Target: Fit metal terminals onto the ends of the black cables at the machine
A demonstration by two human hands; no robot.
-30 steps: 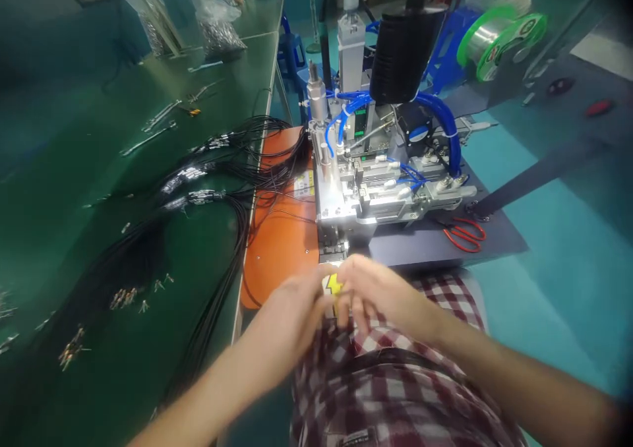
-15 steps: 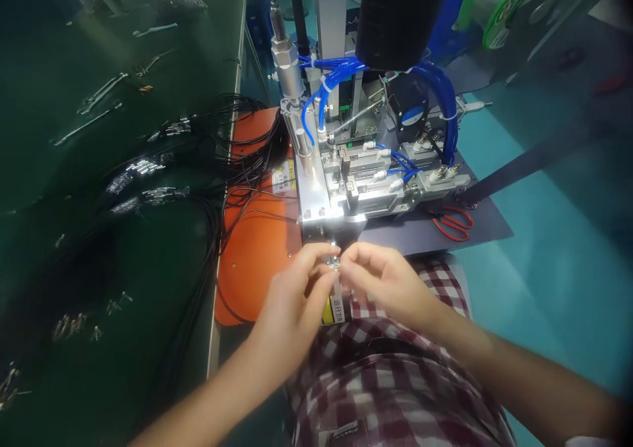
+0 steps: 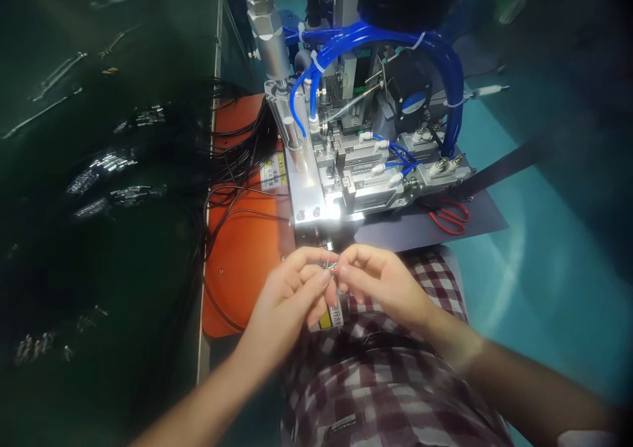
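Observation:
My left hand point(image 3: 289, 292) and my right hand point(image 3: 383, 277) meet in front of the machine, fingertips almost touching. Between them is a small silvery part point(image 3: 332, 267) with thin metal ends and a reddish bit near the right fingertips. Thumb and fingers of each hand are pinched on it; its exact kind is too small to tell. Just beyond the fingertips stands the front of the bench machine point(image 3: 309, 193), with metal cylinders and blue air hoses point(image 3: 363, 35). Below the hands a yellow and white label point(image 3: 330, 318) is partly covered.
Black cables point(image 3: 242, 163) run over the orange base plate point(image 3: 242, 256) to the dark green table point(image 3: 163, 302). Bundled silvery cable ends point(image 3: 113, 163), wrenches point(image 3: 59, 76) and small parts point(image 3: 34, 347) lie there. Red-handled scissors point(image 3: 450, 217) rest on a grey plate point(image 3: 395, 233) at right.
My left fingers have curled in closer around the small part, whose thin metal ends and reddish bit now show. The view has shifted, so the table and machine sit further left.

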